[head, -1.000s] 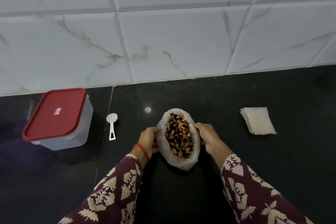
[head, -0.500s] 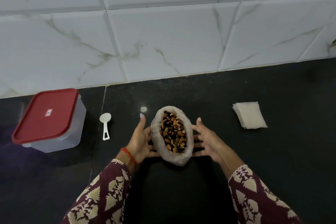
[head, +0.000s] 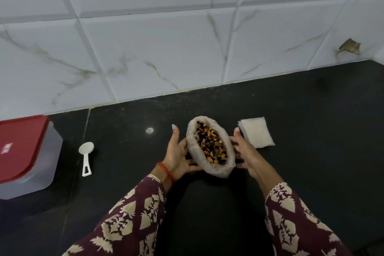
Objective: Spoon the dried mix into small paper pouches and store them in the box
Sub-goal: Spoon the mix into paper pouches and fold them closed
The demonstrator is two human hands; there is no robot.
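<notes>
We're at the start, going by how things lie: the bag of dried mix (head: 211,146) sits open on the black counter (head: 311,131), rim rolled down, full of brown and dark pieces, roughly centre and well short of the tiled wall (head: 166,48). Our left hand (head: 176,151) and right hand (head: 247,151) flank it with fingers straight and spread, palms facing the bag's sides; touching or just clear, we can't tell, but neither grips anything. The stack of paper pouches (head: 256,132) lies flat just right of the right hand, looks untouched, none filled as far as we see. The white spoon (head: 86,157) lies on the counter well left of the bag, not picked up. The box (head: 25,156) sits at the far left edge with its red lid on. Left to do, we judge: all of it: take a pouch, spoon in mix, close it, open the box, store, repeat.
</notes>
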